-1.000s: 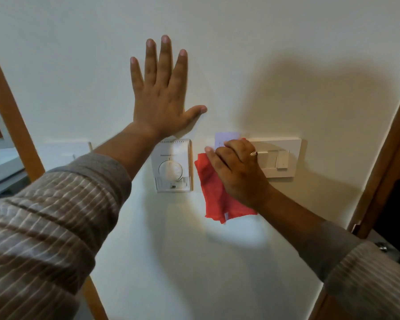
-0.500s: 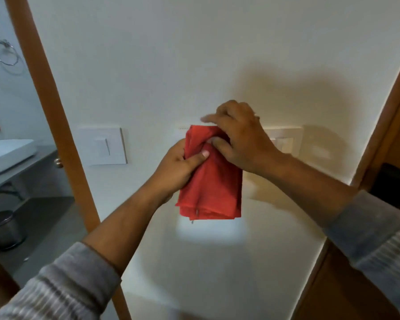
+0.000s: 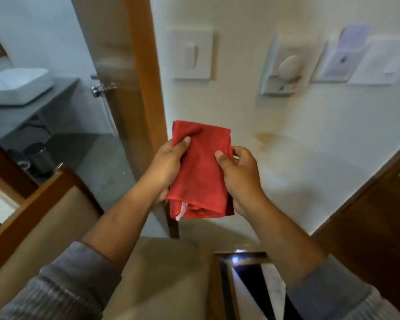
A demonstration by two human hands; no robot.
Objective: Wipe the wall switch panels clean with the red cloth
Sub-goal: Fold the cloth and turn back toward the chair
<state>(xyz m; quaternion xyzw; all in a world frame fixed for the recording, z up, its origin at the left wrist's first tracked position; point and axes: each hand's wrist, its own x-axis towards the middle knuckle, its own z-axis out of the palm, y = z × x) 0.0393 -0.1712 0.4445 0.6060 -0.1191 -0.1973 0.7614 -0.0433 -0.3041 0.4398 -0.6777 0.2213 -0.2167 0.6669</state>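
The folded red cloth hangs between both hands, well below the wall panels and away from the wall. My left hand grips its left edge with the thumb on top. My right hand pinches its right edge. On the cream wall above sit a white single switch panel, a white thermostat with a round dial, a key card holder with a pale card, and a white switch panel at the far right.
A wooden door frame stands left of the panels, with an open door and metal handle. Beyond it are a white basin on a grey counter and a small metal bin. Dark wooden trim runs at the right.
Both hands with the cloth have drawn back and down from the wall. The view has tilted down and shifted, so all the panels now show above the cloth.
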